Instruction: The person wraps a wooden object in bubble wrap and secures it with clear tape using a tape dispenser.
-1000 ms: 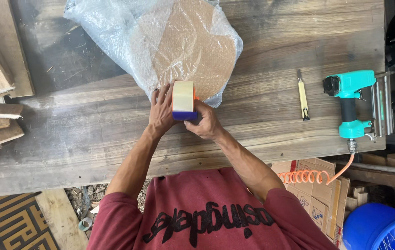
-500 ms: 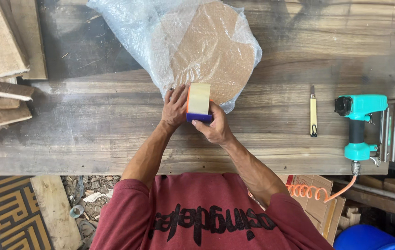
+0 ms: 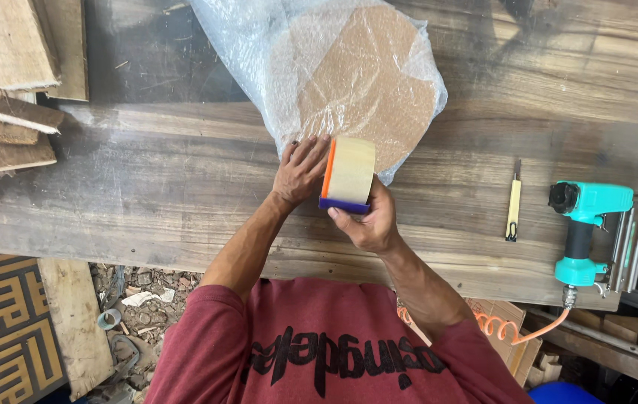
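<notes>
A round brown board wrapped in clear bubble wrap (image 3: 349, 82) lies on the wooden workbench (image 3: 147, 187). My right hand (image 3: 367, 224) grips a tape dispenser (image 3: 347, 173) with a roll of tan tape, an orange side plate and a blue base, held against the near edge of the wrapped board. My left hand (image 3: 300, 170) lies flat with fingers spread on the bubble wrap, just left of the dispenser.
A yellow utility knife (image 3: 513, 209) lies to the right on the bench. Further right rests a teal pneumatic nail gun (image 3: 592, 232) with an orange coiled hose (image 3: 498, 325). Rough wood offcuts (image 3: 16, 82) are stacked at the left. Rubble and planks lie on the ground below.
The view has shifted and drawn closer. Both hands stay at the near edge of the wrapped board with the dispenser, which has tilted slightly.
</notes>
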